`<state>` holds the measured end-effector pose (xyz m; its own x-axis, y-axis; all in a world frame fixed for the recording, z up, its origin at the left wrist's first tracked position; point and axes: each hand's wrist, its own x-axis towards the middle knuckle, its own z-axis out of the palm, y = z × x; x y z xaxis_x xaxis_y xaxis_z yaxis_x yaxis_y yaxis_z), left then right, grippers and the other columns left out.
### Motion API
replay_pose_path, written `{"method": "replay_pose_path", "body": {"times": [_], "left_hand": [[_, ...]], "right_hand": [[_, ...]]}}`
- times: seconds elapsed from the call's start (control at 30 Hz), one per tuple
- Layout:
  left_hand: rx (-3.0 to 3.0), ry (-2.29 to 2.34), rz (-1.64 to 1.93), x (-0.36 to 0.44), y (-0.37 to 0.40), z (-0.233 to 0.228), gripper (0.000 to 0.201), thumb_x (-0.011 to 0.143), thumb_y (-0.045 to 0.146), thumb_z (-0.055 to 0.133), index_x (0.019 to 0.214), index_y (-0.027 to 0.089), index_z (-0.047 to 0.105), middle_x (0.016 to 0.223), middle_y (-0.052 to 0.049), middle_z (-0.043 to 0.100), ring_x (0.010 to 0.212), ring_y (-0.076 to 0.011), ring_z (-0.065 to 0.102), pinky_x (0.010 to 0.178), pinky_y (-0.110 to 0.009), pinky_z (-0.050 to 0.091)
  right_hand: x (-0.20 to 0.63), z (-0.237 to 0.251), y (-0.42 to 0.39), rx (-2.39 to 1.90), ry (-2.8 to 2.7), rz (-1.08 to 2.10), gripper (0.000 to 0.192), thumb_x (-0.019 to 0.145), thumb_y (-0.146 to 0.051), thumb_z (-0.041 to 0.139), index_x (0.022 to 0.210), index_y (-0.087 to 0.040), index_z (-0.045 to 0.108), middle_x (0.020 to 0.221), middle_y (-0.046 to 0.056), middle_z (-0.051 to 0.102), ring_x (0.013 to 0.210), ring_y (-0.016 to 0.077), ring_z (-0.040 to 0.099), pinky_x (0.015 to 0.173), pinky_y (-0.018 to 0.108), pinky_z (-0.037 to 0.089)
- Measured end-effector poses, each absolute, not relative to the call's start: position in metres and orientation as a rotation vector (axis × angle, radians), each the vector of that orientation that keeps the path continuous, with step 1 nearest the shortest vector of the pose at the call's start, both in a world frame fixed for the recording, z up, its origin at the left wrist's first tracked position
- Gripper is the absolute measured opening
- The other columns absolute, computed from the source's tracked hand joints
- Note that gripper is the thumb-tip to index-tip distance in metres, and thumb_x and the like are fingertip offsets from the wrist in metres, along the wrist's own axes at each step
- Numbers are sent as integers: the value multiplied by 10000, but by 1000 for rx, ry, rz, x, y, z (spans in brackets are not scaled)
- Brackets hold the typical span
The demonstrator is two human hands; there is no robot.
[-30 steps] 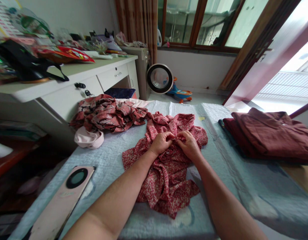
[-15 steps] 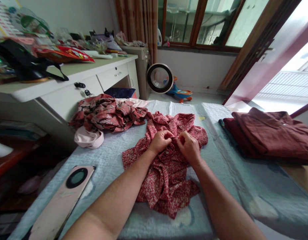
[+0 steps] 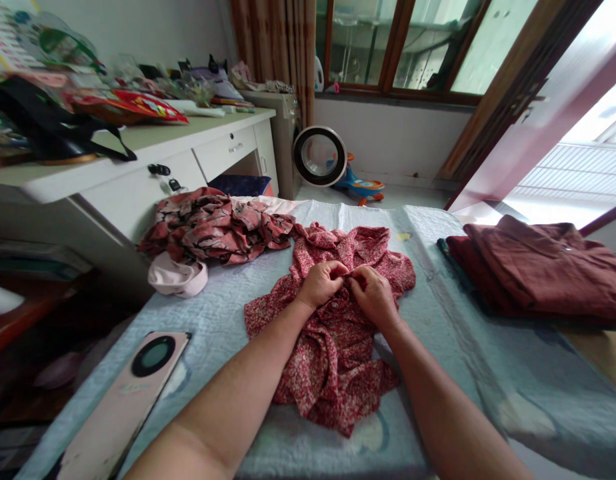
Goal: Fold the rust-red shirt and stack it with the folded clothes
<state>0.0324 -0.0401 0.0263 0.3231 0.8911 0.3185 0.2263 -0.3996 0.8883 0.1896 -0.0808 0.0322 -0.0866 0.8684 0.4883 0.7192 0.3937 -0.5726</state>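
A red-and-white patterned shirt (image 3: 333,360) lies rumpled on a light blue quilted cover (image 3: 218,320), its collar end away from me. My left hand (image 3: 324,283) pinches the shirt's front edge near the middle, thumb and forefinger together. Right beside it, my right hand (image 3: 375,295) pinches the same front opening, the fingertips of both hands almost touching. Just below the fingers a small button (image 3: 334,305) shows on the cloth. What exactly sits between the fingertips is hidden.
Left of the shirt lie a crumpled pink-red patterned garment (image 3: 213,227) and a pale pink band (image 3: 177,275). A pale pink phone-shaped board (image 3: 118,407) is at front left. Folded dark red clothes (image 3: 548,267) are stacked at right. A cluttered desk (image 3: 173,143) stands behind left.
My right hand has shifted slightly, its fingers moving a little left and closer to the left fingertips. My left hand and the shirt look almost unchanged.
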Motion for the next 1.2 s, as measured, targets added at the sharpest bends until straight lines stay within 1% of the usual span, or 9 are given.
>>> {"method": "replay_pose_path", "body": {"times": [0.13,0.2,0.3,0.37,0.43,0.6,0.73,1.0,1.2], "left_hand": [[1951,1033,1073,33,-45,32,207,734,73,577,858,171,710,804,-7,726,730,-133,647,709,-228,489],[1989,1040,1064,33,-47,35,193,747,88,576,857,177,706,792,-2,721,715,-133,640,695,-226,485],[1990,1040,1057,32,-50,39,94,786,183,615,840,171,691,761,-2,703,678,-128,619,653,-219,475],[1969,1050,1063,32,-51,40,97,801,252,639,817,166,681,746,-3,694,664,-126,609,635,-215,468],[1948,1065,1082,33,-50,39,111,809,269,640,792,165,676,740,-5,692,666,-126,610,630,-212,467],[1880,1097,1125,34,-46,31,49,782,171,632,788,166,680,744,-8,700,694,-133,630,647,-212,487],[1807,1095,1160,35,-43,26,102,755,114,621,823,164,680,768,-11,706,709,-132,641,668,-214,502],[1750,988,1166,36,-40,23,132,765,94,590,852,160,663,808,-13,695,731,-124,636,693,-208,500],[1698,938,1160,37,-40,23,163,752,72,582,880,168,612,797,-1,665,736,-116,628,693,-203,485]], "right_hand": [[190,31,-80,-1386,-1837,232,46,824,-177,545,802,-212,567,788,24,615,724,178,554,695,284,420],[190,30,-79,-1394,-1832,233,50,821,-174,543,801,-214,565,792,25,616,726,179,555,694,284,419],[190,29,-79,-1390,-1835,237,59,823,-171,535,796,-215,562,792,25,613,726,179,554,693,282,420],[189,30,-79,-1386,-1844,242,67,826,-170,528,786,-212,561,781,26,606,720,179,553,683,279,418],[189,30,-79,-1377,-1850,266,75,827,-167,522,783,-211,565,776,25,605,719,178,555,674,274,419],[188,33,-81,-1348,-1836,331,68,834,-184,537,790,-209,582,782,25,619,729,176,567,691,275,427],[188,31,-80,-1330,-1813,355,65,834,-196,547,787,-203,592,779,26,622,726,174,564,690,277,427],[190,22,-75,-1341,-1679,502,81,819,-268,574,808,-200,618,795,20,660,701,163,576,686,271,439],[193,18,-71,-1308,-1580,645,134,808,-330,589,767,-202,591,739,6,622,665,155,534,644,262,419]]}}
